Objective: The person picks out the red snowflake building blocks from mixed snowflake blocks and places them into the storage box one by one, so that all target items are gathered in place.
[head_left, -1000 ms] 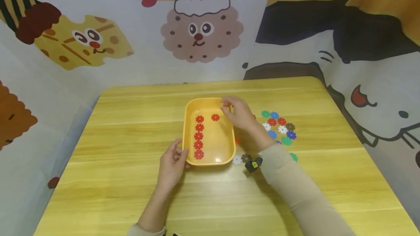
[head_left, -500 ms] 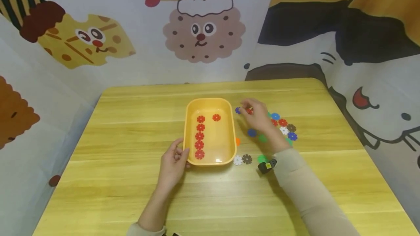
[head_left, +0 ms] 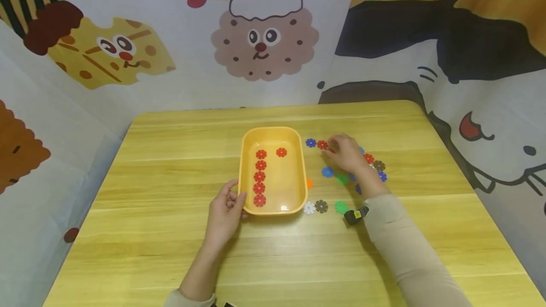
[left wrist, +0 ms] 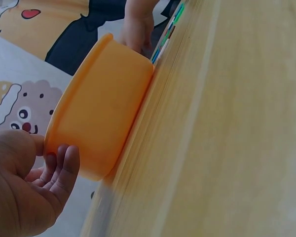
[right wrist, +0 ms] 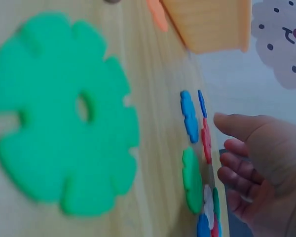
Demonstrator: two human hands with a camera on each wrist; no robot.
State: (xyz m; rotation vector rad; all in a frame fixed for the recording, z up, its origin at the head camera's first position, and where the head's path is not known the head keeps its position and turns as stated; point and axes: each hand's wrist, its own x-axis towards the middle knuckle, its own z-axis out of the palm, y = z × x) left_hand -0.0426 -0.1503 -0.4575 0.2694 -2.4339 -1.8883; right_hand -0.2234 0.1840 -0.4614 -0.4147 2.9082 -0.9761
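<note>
Likely playroom: cartoon-covered walls (head_left: 265, 44)

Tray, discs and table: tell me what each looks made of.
Tray: probably moulded plastic, smooth and slightly glossy; a bright highlight shows on its floor.
Discs: likely plastic, evenly coloured, with regular notches; finish looks fairly matte.
Table: wood-like, softly shiny; grain lines show, but solid wood or laminate stays open.

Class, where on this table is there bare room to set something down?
Bare: the table left of the tray and left hand, and on the tray's near side, between the forearms. Crowded: right of the tray, where discs lie around the right hand.
</note>
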